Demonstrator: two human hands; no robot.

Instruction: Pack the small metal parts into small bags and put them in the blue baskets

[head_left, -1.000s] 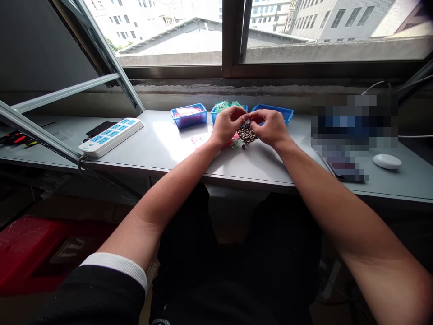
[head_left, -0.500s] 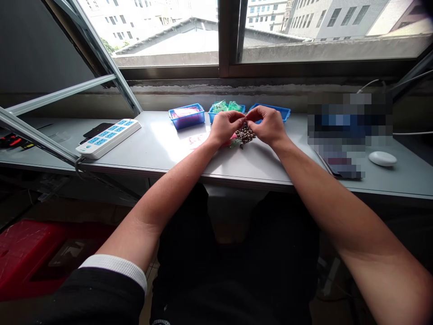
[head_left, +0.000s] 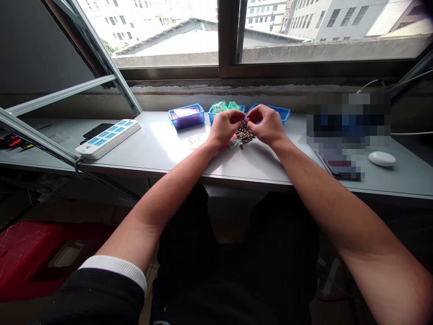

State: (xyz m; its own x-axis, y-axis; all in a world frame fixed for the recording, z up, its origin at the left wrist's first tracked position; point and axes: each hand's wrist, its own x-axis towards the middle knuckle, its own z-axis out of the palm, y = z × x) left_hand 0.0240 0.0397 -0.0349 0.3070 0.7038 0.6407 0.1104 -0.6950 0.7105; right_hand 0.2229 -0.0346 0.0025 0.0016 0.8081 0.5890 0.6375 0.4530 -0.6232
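My left hand (head_left: 223,127) and my right hand (head_left: 269,126) meet fingertip to fingertip over the table, both pinched round something small and pale that I cannot make out. Just below the fingers lies a pile of small brown, shiny pieces (head_left: 244,134). Beside the pile, by my left wrist, are a bit of green wrapping (head_left: 234,144) and something pink, partly hidden by the hand. Behind my hands stand a blue tray (head_left: 212,118) with green packets (head_left: 221,106) in it and another blue tray (head_left: 286,113), mostly covered by my right hand.
A blue tray (head_left: 187,122) of pink packets stands left of my hands. Further left are a white power strip (head_left: 110,139) and a metal frame (head_left: 64,95). A white mouse (head_left: 382,158) and blurred-out items lie on the right. A red container (head_left: 30,257) is below at left.
The fingertips have shifted slightly, and a small pale thing now shows between them. Everything else stays in place.
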